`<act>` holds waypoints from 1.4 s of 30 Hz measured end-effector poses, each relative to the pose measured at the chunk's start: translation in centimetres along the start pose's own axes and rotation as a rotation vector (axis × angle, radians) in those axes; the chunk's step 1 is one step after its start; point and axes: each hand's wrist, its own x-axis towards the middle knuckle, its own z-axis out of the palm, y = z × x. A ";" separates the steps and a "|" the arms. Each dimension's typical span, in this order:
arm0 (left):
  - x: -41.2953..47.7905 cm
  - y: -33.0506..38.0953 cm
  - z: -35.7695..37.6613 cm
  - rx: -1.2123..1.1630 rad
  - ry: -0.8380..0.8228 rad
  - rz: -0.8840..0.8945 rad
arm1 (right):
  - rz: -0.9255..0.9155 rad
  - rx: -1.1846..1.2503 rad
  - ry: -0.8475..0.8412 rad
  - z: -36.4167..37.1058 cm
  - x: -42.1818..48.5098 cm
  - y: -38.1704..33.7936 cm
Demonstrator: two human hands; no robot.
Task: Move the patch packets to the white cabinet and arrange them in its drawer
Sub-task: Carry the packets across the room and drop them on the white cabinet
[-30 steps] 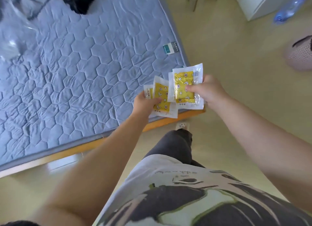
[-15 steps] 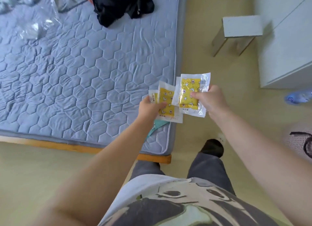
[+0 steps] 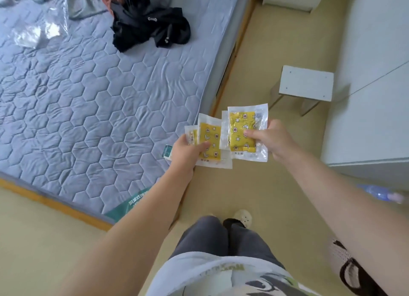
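Observation:
My left hand (image 3: 187, 151) pinches two overlapping patch packets (image 3: 210, 141), clear pouches with yellow star-and-moon patches inside. My right hand (image 3: 269, 141) pinches another pair of the same packets (image 3: 242, 130), thumb on the front one. Both pairs are held in the air side by side, over the floor just off the mattress corner. The white cabinet (image 3: 374, 92) stands to the right, its front hidden from this angle; no drawer is visible.
A grey quilted mattress (image 3: 88, 101) on a wooden frame fills the left, with black clothes (image 3: 150, 23) and clear plastic (image 3: 33, 34) on it. A small white stool (image 3: 306, 85) stands between bed and cabinet. A water bottle (image 3: 378, 194) lies by the cabinet's base.
The view has swung right and forward along the bed's side; the stool and cabinet now sit closer. Both hands keep holding their packets in the same way.

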 end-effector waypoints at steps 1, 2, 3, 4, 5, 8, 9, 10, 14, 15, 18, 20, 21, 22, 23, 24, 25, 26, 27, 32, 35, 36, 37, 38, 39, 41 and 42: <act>0.8 0.9 0.8 -0.017 -0.001 -0.003 | 0.008 0.007 -0.015 -0.4 1.1 -0.7; 1.9 2.0 1.4 -0.037 0.001 -0.003 | 0.011 0.020 -0.026 -0.8 2.4 -1.5; 3.1 3.1 2.1 -0.059 0.006 -0.001 | 0.009 0.033 -0.036 -1.0 3.6 -2.5; 4.6 4.3 2.8 -0.080 0.017 -0.004 | 0.007 0.046 -0.035 -1.3 4.9 -3.6; 6.2 5.6 3.6 -0.091 0.022 -0.007 | 0.003 0.057 -0.027 -1.6 6.2 -4.8; 11.7 10.7 6.5 -0.089 -0.004 -0.007 | -0.013 0.068 -0.002 -3.3 11.6 -9.0; 13.7 12.8 7.6 -0.087 -0.019 0.004 | -0.021 0.073 0.002 -4.0 13.7 -10.7; 15.6 15.2 8.6 -0.081 -0.035 0.021 | -0.025 0.085 0.019 -4.7 15.8 -12.5; 22.1 24.6 12.4 -0.039 -0.099 0.058 | -0.003 0.172 0.125 -7.1 23.2 -20.2; 23.5 26.8 13.4 -0.031 -0.121 0.064 | 0.001 0.198 0.140 -7.7 24.8 -21.9; 27.0 31.9 16.3 -0.009 -0.166 0.088 | 0.000 0.250 0.171 -9.1 28.8 -26.5; 29.6 35.4 19.2 0.020 -0.186 0.082 | 0.012 0.289 0.209 -10.9 32.1 -29.5; 31.0 37.0 20.8 0.029 -0.207 0.078 | 0.017 0.306 0.227 -12.0 33.9 -30.7; 32.4 38.5 22.4 0.039 -0.225 0.076 | 0.019 0.310 0.242 -13.2 35.6 -32.0; 33.9 39.9 24.2 0.045 -0.240 0.077 | 0.013 0.317 0.247 -14.4 37.4 -33.1; 35.4 41.2 26.1 0.049 -0.252 0.081 | 0.002 0.326 0.247 -15.7 39.2 -34.1; 36.9 42.5 28.1 0.054 -0.261 0.080 | -0.001 0.329 0.247 -17.1 41.1 -35.2; 38.5 43.9 30.2 0.057 -0.266 0.074 | -0.001 0.335 0.251 -18.6 43.2 -36.3; 40.1 45.3 32.4 0.061 -0.266 0.066 | -0.003 0.347 0.259 -20.2 45.3 -37.3; 48.3 54.4 44.2 0.064 -0.261 0.061 | -0.026 0.402 0.272 -29.2 55.9 -44.0; 52.3 60.1 50.0 0.066 -0.277 0.072 | -0.040 0.382 0.257 -34.4 61.0 -48.6; 53.6 61.6 51.7 0.064 -0.287 0.072 | -0.045 0.373 0.255 -35.9 62.4 -50.1; 54.8 63.0 53.2 0.063 -0.294 0.069 | -0.045 0.369 0.262 -37.3 63.8 -51.4; 55.9 64.2 54.7 0.058 -0.306 0.065 | -0.047 0.371 0.266 -38.5 65.2 -52.7; 57.1 65.4 56.1 0.048 -0.325 0.059 | -0.049 0.376 0.265 -39.6 66.7 -53.9; 59.5 67.6 58.7 0.029 -0.344 0.048 | -0.042 0.380 0.257 -41.6 69.8 -56.1; 60.8 68.7 59.8 0.025 -0.338 0.043 | -0.031 0.376 0.258 -42.5 71.4 -57.1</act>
